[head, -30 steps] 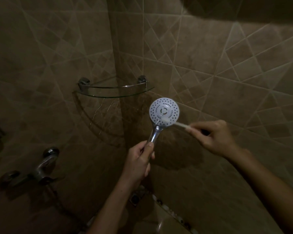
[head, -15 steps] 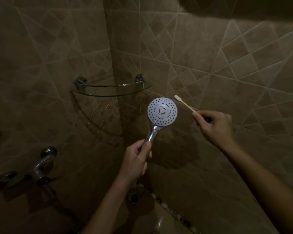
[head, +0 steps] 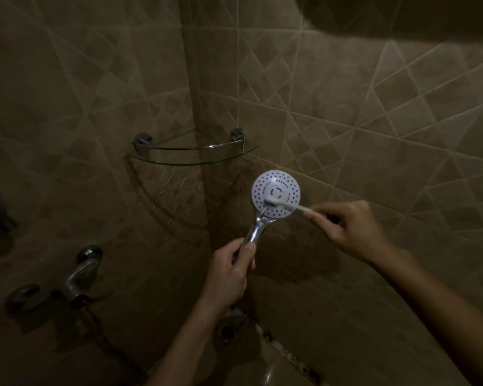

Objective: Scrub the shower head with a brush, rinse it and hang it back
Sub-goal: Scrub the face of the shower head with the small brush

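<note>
Shower head [head: 276,190] is held up in front of the tiled corner, below and to the right of the glass corner shelf [head: 193,162], its white perforated face turned toward the camera. The left hand [head: 229,274] has its grip clenched round the lower part of the chrome handle [head: 255,229], thumb on the front. The right hand [head: 349,228] grasps a slim white brush [head: 275,202], seemingly a toothbrush, pinching it near its rear end. The bristle end lies across the lower half of the face, just under the centre ring and touching the plate.

The step in hand appears to be the scrubbing, with rinsing and hanging not yet done. To do it well, the person would want a firm left wrist so the plate does not swing away under each stroke. Short strokes following the rings of nozzle holes should serve better than one long sweep. Only the lower band is under the bristles now, so the upper rows and rim probably need their own passes. Turning the handle a little in the left grip would bring them round. A grasp nearer the bristles could give more pressure and control. The room is dim, so residue in the holes is hard to judge by eye. The wall tap [head: 78,274] sits low on the left, well apart from both hands.
</note>
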The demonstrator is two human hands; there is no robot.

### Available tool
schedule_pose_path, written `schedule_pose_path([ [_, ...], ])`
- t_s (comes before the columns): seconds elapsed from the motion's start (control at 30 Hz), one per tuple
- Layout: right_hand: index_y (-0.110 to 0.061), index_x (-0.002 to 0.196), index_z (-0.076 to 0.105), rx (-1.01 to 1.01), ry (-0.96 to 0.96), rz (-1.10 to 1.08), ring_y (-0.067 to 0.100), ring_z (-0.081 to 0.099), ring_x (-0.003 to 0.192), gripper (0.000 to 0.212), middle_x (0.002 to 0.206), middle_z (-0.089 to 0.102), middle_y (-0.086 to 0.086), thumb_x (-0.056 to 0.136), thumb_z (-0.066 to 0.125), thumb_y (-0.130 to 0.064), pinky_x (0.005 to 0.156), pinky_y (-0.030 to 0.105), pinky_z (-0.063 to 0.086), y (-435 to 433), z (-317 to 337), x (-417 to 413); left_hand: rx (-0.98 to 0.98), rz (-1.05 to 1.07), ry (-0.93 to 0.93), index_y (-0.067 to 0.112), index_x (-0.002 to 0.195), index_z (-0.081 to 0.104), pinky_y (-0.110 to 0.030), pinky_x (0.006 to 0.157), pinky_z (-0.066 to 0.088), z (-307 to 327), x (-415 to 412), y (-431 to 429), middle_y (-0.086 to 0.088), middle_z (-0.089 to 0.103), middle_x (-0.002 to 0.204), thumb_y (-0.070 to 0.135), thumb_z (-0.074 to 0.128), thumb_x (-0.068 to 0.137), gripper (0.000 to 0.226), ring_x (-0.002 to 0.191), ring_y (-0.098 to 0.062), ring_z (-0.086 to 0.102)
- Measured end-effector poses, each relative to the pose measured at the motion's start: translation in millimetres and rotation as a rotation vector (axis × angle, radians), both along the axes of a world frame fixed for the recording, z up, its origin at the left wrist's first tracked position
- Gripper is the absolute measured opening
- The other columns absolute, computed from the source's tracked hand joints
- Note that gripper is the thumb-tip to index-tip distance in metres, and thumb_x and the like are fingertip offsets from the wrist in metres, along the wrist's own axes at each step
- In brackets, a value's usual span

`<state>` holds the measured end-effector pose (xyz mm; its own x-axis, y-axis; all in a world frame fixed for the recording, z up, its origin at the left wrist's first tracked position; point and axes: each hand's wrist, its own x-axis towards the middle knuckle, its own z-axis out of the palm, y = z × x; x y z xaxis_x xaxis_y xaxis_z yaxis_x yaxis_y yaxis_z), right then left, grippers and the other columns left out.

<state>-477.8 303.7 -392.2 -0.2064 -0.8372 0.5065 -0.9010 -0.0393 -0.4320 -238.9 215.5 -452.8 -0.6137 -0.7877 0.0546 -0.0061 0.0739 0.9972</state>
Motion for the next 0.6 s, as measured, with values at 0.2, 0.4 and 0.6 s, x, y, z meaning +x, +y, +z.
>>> schedule_pose_path([
  [0.2,-0.022,0.105,0.076,0.053,-0.061,0.081,0.005,0.066,0.059,0.014,0.072,0.073,-0.009,0.094,0.068,-0.026,0.047,0.013,0.048,-0.6,8.2,3.6,-0.01,0.006,-0.014,0.017,0.073,0.055,-0.02,0.037,0.026,-5.4,2.3,-0.6,-0.003,0.041,0.056,0.033,0.05,0.102,0.034,0.035,-0.008,0.034],
  [0.4,-0.017,0.106,0.078,-0.103,-0.132,-0.209,0.006,0.065,0.058,0.019,0.074,0.072,-0.009,0.093,0.068,-0.027,0.053,0.03,0.057,-7.9,9.4,-3.7,-0.03,0.026,-0.02,0.017,0.068,0.053,-0.019,0.038,0.025,-4.5,0.3,0.9,0.007,0.038,0.044,0.029,0.05,0.103,0.037,0.035,-0.008,0.033],
  [0.6,-0.018,0.105,0.078,0.067,-0.082,-0.076,0.007,0.062,0.052,0.018,0.073,0.074,-0.009,0.094,0.067,-0.028,0.049,0.013,0.049,-7.9,7.1,1.4,-0.102,0.028,-0.053,0.02,0.068,0.054,-0.024,0.041,0.03,-6.6,-2.5,-0.7,0.002,0.045,0.056,0.035,0.051,0.1,0.035,0.042,-0.01,0.038],
])
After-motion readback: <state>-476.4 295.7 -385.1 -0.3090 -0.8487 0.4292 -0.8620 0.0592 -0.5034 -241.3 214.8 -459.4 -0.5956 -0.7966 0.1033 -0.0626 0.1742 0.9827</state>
